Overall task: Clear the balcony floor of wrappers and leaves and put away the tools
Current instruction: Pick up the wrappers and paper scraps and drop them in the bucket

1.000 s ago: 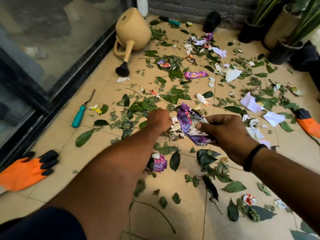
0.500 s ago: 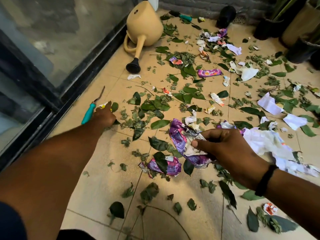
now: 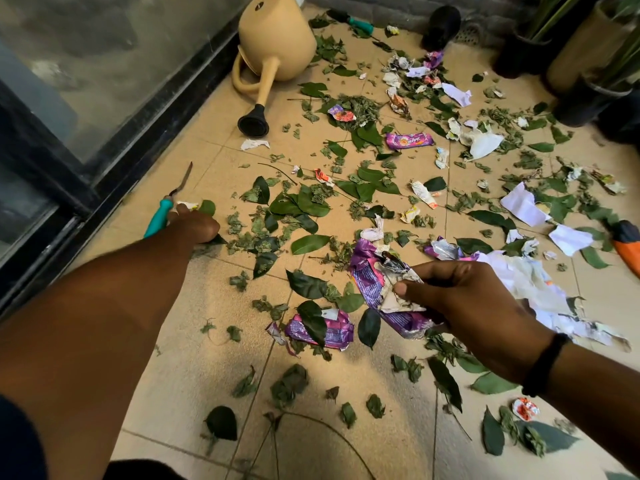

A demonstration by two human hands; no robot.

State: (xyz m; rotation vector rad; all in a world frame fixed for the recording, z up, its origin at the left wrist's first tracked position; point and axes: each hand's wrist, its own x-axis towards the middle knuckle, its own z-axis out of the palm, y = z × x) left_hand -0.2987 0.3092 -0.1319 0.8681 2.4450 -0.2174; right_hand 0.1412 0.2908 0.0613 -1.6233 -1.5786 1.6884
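Starting at the left, I have my left hand (image 3: 194, 225) reached out low over the balcony floor (image 3: 194, 341), knuckles toward me and fingers curled under. Just beyond the fingertips lies a small white-and-yellow wrapper scrap (image 3: 187, 205), with a green leaf (image 3: 207, 206) beside it. The fingers seem to be closing on that scrap, but my own knuckles hide the contact, so I cannot tell whether anything is pinched yet.

Just left of that hand, almost against the wrist, lies the teal-handled tool (image 3: 160, 216). Its long axis runs away from me and slightly rightward, handle near, thin metal blade pointing toward the dark door frame (image 3: 114, 168). My left hand is far nearer to it than my right, so I judge both the scrap and the tool are left-hand work, and a grab for the tool should wrap across the handle.

Moving right, a flattened purple wrapper (image 3: 323, 329) lies between my arms with a leaf across it. My right hand (image 3: 464, 306) is clenched around a bundle of wrappers (image 3: 384, 289), purple foil and white paper pinched between thumb and fingers, held above the floor. Beyond it, near the far wall, the watering can (image 3: 277, 39) lies tipped, spout toward me, among scattered leaves and paper.
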